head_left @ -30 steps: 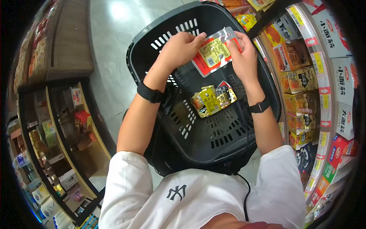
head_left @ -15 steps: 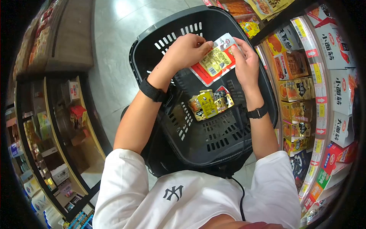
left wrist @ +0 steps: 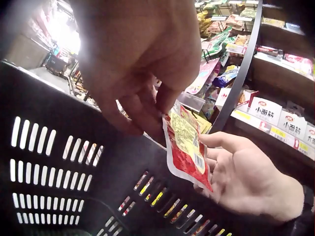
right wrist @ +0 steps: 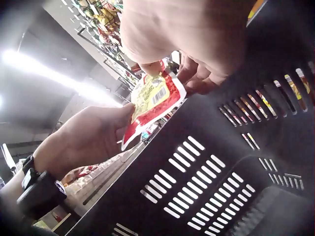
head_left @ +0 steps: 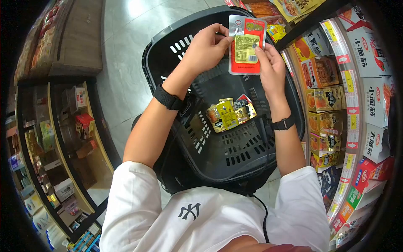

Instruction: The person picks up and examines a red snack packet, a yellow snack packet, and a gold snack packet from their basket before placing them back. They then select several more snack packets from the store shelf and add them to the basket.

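Note:
A flat red and silver snack packet (head_left: 247,69) with a yellow printed panel and barcode is held up over the far end of a black shopping basket (head_left: 260,147). My right hand (head_left: 273,71) pinches its right edge, thumb on the printed face and fingers behind. At the opposite edge, my left hand (head_left: 205,50) pinches the packet between thumb and curled fingers, as the left wrist view also shows. Several yellow and black snack packets (head_left: 228,115) lie together on the basket floor below.
Shelves of boxed and bagged snacks (head_left: 329,98) with price labels (head_left: 350,84) run close along the right. On the left stands a dark shelf unit (head_left: 54,138) with wooden edges. Grey tiled floor (head_left: 121,84) shows between it and the basket.
The packet has turned from a slant to nearly upright in the head view, its silver end now farthest from me. Both hands stay at its edges. The packets in the basket lie as before.

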Demonstrator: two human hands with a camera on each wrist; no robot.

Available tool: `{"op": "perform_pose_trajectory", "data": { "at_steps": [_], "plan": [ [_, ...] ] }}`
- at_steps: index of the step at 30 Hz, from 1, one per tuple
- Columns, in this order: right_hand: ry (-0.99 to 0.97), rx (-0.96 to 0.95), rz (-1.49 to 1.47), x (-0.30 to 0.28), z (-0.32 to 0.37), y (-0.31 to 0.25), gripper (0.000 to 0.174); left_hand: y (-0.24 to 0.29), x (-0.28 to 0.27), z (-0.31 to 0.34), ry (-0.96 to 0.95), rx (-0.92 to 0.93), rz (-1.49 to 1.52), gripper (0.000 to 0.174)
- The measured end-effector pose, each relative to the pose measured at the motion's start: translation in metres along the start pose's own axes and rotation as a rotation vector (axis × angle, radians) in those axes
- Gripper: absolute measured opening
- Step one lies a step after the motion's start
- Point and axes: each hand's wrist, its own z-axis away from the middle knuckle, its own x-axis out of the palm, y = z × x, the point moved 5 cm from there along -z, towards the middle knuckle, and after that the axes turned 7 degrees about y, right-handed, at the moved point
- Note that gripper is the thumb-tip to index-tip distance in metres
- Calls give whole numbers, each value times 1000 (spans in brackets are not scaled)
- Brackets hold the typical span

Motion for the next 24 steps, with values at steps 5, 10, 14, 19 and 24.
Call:
{"op": "perform_pose_trajectory", "data": {
  "at_steps": [5,10,14,19,24],
  "plan": [
    [-24,-71,36,-2,0,-2,20,1,3,3,-60,10,39,23],
    [-16,-77,27,-3,1,-3,19,8,3,6,-76,18,19,26],
    [0,-73,32,-3,3,-6,20,10,4,7,-89,12,27,29],
    [6,-73,37,-4,3,-6,20,10,5,6,-89,29,11,35],
    [21,-71,36,-5,3,-6,20,13,6,8,-103,25,-49,42]
  ]
}}
